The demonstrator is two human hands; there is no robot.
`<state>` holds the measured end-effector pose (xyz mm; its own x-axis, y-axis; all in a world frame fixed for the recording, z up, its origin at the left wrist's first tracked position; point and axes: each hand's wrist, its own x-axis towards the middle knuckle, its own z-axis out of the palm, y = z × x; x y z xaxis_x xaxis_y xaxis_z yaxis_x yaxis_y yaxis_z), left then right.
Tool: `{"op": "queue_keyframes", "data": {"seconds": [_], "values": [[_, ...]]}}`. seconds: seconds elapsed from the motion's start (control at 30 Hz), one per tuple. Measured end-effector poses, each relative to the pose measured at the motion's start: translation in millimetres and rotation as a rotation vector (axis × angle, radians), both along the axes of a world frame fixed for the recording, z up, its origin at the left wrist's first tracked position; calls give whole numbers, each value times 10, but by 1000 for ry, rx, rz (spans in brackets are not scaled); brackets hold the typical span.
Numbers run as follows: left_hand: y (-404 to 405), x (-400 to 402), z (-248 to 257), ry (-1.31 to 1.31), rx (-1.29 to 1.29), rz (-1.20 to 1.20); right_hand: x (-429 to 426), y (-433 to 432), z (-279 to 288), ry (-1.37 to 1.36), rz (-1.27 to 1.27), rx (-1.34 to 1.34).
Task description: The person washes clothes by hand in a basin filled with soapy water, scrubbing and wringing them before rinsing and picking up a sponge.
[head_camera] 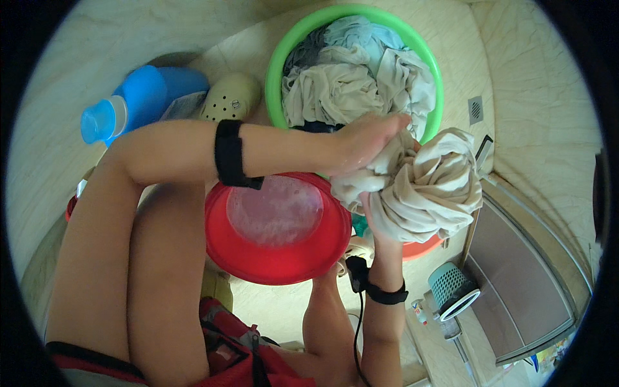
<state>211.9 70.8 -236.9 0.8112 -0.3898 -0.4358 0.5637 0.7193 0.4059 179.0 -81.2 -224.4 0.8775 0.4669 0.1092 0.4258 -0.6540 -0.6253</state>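
Observation:
Both of my hands grip a bunched, twisted off-white cloth above the floor. My left hand holds its upper left side, and the skin looks wet. From below, my right hand grasps the cloth, which hides most of its fingers. Down to the left of the cloth is a red basin holding cloudy, sudsy water. Behind my left hand stands a green tub filled with white, light blue and dark laundry. The cloth overlaps the tub's near right rim in view.
A blue bottle and a beige clog are at the left. An orange basin shows partly beneath the cloth. At the right are a floor drain, a teal perforated bin and a framed panel.

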Motion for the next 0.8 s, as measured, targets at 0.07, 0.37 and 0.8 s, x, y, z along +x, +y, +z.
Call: {"op": "queue_keyframes", "data": {"seconds": [0.07, 0.37, 0.8], "values": [[-29, -15, 30, 110, 10, -26, -64, -10, 34, 45, -11, 23], [-151, 105, -64, 101, 5, 27, -84, -32, 105, -309, 57, -196], [18, -948, -451, -647, 549, -821, -1121, -1045, 78, 630, 680, -259]]}}
